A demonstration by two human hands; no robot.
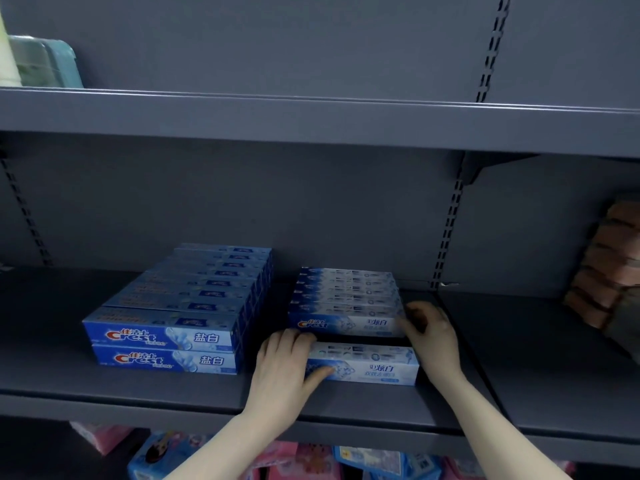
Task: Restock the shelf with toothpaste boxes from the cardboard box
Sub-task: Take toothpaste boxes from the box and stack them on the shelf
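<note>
- My left hand [287,365] grips the left end of a pale toothpaste box [363,365] at lower centre of the frame, fingers curled over its top edge and thumb pressed on its front face, so the brand mark there is covered.
- My right hand [429,334] sits at the right end of the pale stack [346,299] just behind, fingers bent against its corner; I cannot tell whether they truly grip it or only touch it.
- The box I hold lies flat on the grey shelf [173,393], long axis running left to right, printed face toward me, a narrow gap from the stack.
- The pale stack shows about six box tops; the print on them is too blurred to read.
- Left of centre stands the dark blue stack [180,306]: two layers high at the front, about eight rows deep, all lying left to right.
- Blurred brown packs [609,265] are cut off at the right edge, a teal container [48,64] sits upper left, and pink and blue packets [346,459] are half hidden below the shelf.
</note>
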